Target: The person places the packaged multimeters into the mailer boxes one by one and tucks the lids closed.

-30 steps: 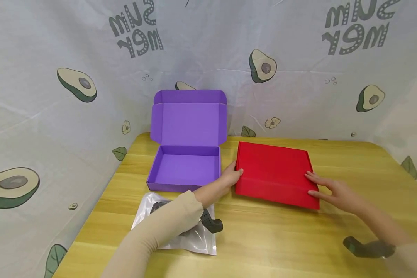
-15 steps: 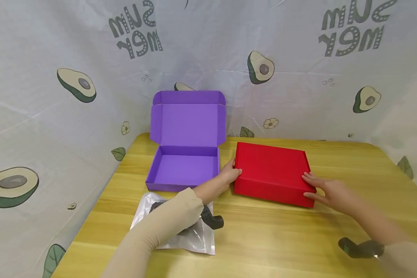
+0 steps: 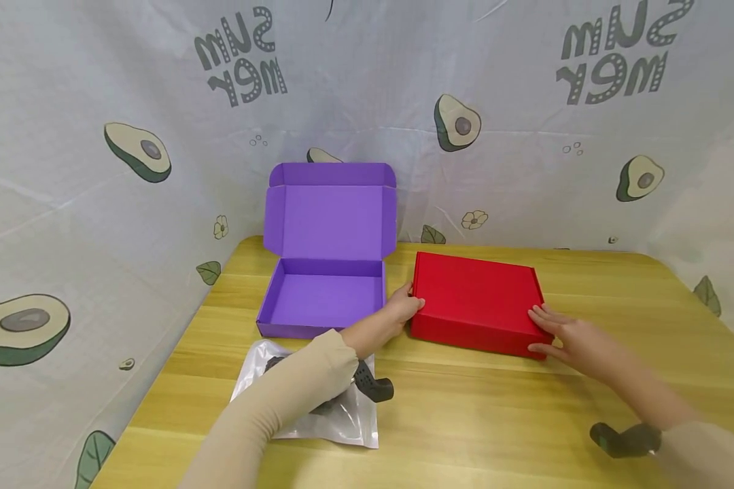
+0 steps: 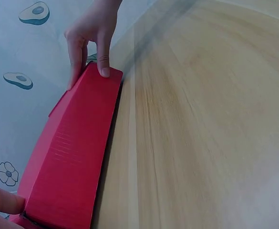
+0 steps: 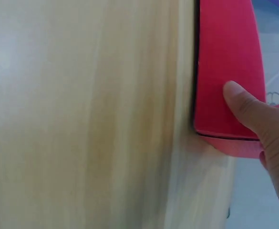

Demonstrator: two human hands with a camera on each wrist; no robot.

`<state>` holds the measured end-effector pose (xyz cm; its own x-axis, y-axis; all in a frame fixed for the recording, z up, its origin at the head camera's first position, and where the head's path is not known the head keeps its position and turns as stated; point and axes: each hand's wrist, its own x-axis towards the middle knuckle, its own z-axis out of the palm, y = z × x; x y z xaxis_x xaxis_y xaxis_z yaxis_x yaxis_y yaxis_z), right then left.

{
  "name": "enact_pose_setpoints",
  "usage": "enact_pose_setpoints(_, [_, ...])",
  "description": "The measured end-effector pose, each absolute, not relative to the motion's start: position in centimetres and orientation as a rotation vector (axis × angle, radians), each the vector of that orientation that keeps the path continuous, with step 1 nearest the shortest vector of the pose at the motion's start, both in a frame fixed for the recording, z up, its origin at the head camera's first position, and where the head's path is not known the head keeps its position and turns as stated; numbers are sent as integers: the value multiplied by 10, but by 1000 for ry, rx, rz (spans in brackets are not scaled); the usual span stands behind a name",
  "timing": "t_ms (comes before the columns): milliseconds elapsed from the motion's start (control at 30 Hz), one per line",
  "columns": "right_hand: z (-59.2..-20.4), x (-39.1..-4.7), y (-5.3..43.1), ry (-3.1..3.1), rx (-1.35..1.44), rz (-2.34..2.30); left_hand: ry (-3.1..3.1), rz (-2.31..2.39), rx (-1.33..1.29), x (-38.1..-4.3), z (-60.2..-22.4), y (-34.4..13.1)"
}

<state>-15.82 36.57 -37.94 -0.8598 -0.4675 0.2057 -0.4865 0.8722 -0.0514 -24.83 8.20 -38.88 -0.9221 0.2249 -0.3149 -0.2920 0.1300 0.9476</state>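
A red cardboard mailer box (image 3: 477, 292) lies with its lid down on the wooden table, turned slightly. My left hand (image 3: 402, 309) grips its left end, thumb near the front corner and the other fingers partly hidden behind the side. At the right front corner my right hand (image 3: 571, 336) holds the box, fingers over the lid. In the right wrist view the thumb (image 5: 244, 105) presses on the front face (image 5: 230, 62). From the left wrist view, the right hand (image 4: 91, 38) straddles the box's far corner.
Left of the red box stands an open purple mailer box (image 3: 321, 299), lid raised. A silvery plastic bag (image 3: 342, 421) with something dark inside lies in front of it, partly under the left forearm. A patterned curtain (image 3: 367, 81) hangs behind the table (image 3: 465, 421).
The red box's front has gone from sloping outward to nearly upright, and its front edge sits farther back. My right hand has shifted slightly left with it; the left hand keeps its hold.
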Motion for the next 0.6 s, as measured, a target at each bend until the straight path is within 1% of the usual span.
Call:
enact_pose_setpoints(33, [-382,-158,366,-2819,745,140,2031,1841,-64,-239,-376,79])
enact_pose_setpoints(100, [-385,-158,366,-2753,764,128,2020,1849,-67,-234,-369,77])
enact_pose_setpoints(167, [-386,-159,365,-2728,772,122,2021,1846,-60,-238,-374,78])
enact_pose_setpoints(233, [-385,-159,364,-2755,763,113,2026,1852,-30,-260,-404,82])
enact_pose_setpoints(333, [-383,-159,363,-2802,747,99,2033,1845,-22,-267,-414,84])
enact_pose_setpoints(600, [-392,-159,366,-2673,758,116,1988,1866,-26,-250,-398,80])
